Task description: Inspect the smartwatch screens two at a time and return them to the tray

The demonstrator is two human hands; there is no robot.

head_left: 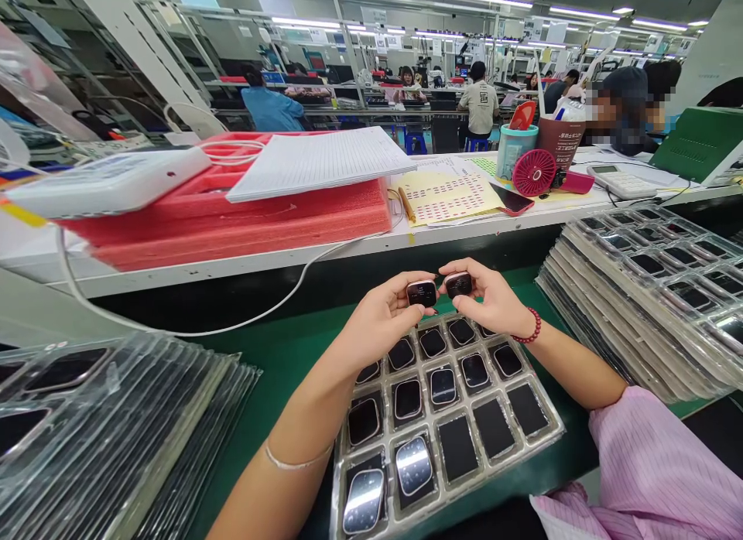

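My left hand holds a dark square watch face with a light rim between thumb and fingers. A second such watch face is pinched in my right hand, close beside the first. Small light marks show on both dark screens. Both hands are above the far edge of a clear plastic tray. Watch faces lie in many of its compartments, two of them bright with reflections at the near left. Three near-right compartments show only flat black bottoms.
Stacked trays stand at left and right. On the white shelf beyond are red foam, a notebook, a phone, a pink fan and cups. A white cable hangs down. People sit farther back.
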